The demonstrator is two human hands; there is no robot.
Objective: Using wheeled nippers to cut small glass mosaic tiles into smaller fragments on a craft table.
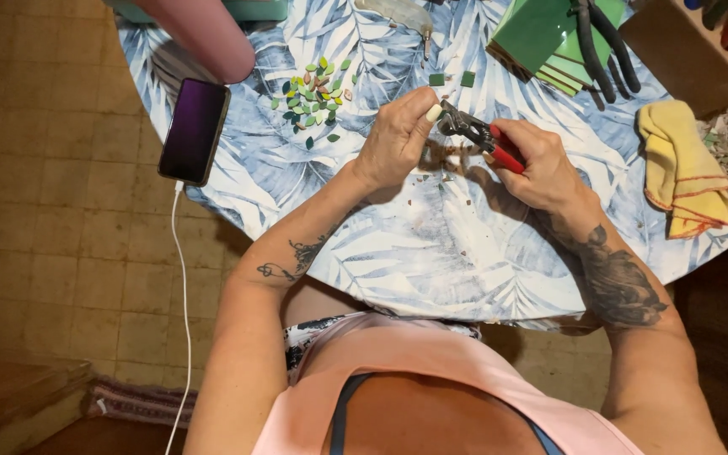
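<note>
My right hand [541, 168] grips red-handled metal nippers [475, 133] above the leaf-print tabletop [431, 244]; my left hand [393, 143] pinches a small pale tile piece [434, 112] at their jaws. It looks brittle, best held by its edges.

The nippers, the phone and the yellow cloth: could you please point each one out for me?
nippers [475, 133], head view, on the dark metal head just ahead of the red handles.
phone [195, 130], head view, middle of its dark screen.
yellow cloth [681, 165], head view, centre of the folded fabric.
</note>
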